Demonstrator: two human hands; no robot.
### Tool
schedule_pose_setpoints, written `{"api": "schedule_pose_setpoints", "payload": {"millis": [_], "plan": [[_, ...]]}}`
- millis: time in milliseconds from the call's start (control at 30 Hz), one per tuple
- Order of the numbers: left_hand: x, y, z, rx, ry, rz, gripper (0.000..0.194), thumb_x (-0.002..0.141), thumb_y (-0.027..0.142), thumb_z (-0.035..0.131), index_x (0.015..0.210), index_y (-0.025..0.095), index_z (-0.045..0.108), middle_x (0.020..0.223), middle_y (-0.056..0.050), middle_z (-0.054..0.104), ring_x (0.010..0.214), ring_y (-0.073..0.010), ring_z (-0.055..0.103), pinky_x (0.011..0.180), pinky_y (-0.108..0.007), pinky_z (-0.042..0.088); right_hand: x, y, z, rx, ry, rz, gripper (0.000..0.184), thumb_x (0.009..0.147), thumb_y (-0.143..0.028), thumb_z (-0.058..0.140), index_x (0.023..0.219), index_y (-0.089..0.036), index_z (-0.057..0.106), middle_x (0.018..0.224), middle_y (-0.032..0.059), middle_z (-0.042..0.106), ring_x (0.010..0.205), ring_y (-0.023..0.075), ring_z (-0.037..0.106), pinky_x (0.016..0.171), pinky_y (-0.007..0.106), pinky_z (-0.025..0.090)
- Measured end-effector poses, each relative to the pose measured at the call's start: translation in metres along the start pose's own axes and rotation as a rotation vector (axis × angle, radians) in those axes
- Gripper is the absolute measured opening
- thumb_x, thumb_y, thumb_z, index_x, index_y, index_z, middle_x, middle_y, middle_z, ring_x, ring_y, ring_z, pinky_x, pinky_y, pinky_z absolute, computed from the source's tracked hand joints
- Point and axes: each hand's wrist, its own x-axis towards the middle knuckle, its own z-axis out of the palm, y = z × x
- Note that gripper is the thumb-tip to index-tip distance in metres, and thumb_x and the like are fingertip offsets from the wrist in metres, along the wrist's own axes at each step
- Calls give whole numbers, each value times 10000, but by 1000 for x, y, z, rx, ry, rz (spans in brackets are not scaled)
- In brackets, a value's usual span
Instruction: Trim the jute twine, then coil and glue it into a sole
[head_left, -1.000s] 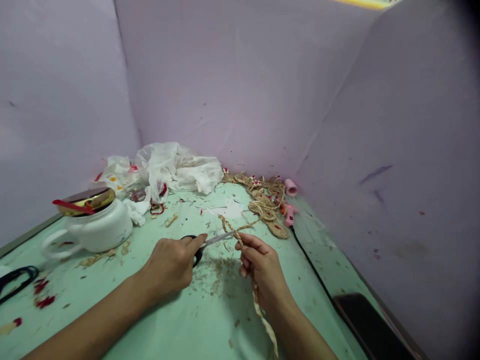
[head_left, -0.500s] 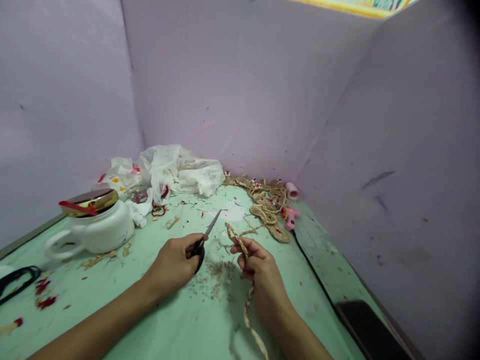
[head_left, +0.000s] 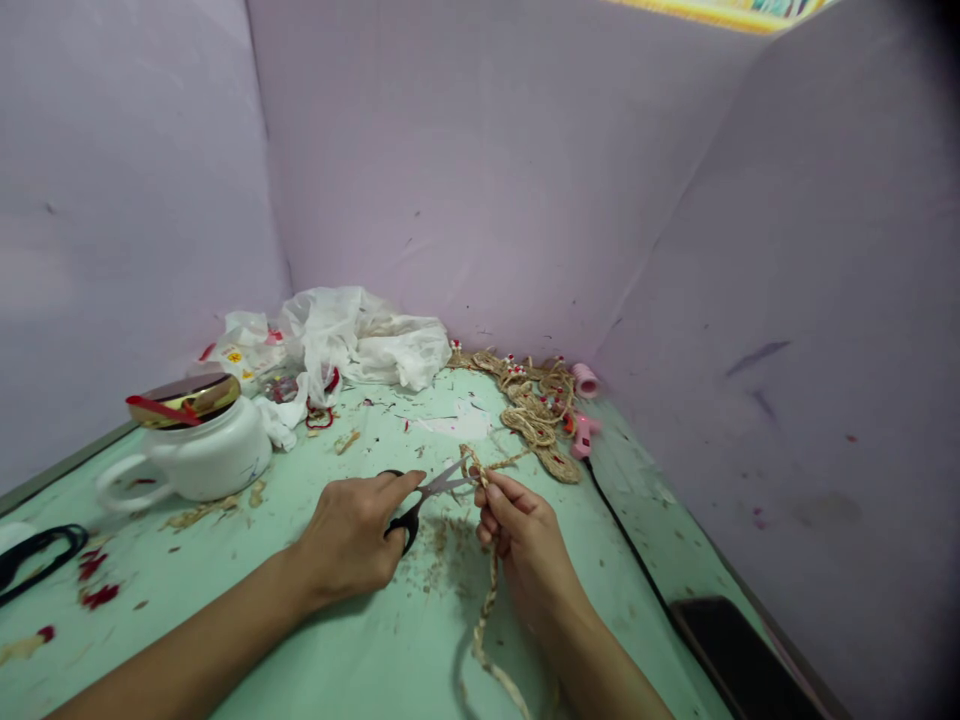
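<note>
My left hand is closed on black-handled scissors, whose blades are parted and point right at the tip of a braided jute cord. My right hand pinches that cord near its top end, just beside the blades. The cord trails down from the hand toward the near edge of the green table. Fine jute clippings lie on the table between the two hands.
A white jar with a gold lid stands at the left. Crumpled plastic bags lie at the back, a heap of jute cords with red beads and a pink glue gun at the back right. A dark phone lies at the right edge.
The scissors pointed up and away half a second ago; now they have swung back to the cord's tip with the blades parted. The right hand keeps its pinch on the cord.
</note>
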Motion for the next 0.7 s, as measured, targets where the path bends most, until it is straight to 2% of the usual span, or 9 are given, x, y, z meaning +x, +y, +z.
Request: {"api": "schedule_pose_setpoints", "payload": {"millis": [233,567,700], "plan": [[1,-2,2,85,-39,-7,536,707,167,408,1241,209,435,923,-40,657,778,-244,621,642,-361,452,-3,4,1,-80,-24,-34,268,596,-281,711,824,-141,694,600,-8,584,410,55,405,407,225,347],[0,-2,1,-1,-122,-11,535,705,120,396,1230,212,439,892,-35,677,778,-225,630,637,-318,444,-2,8,0,-171,-44,-99,256,614,-291,684,827,-150,703,588,-18,577,388,52,391,398,223,328],[0,-2,0,-49,-105,-3,509,702,110,401,1191,229,471,853,-26,677,777,-198,626,642,-273,427,-3,6,1,-159,-37,-88,278,613,-304,685,842,-146,699,599,-12,581,396,54,383,399,224,332]]}}
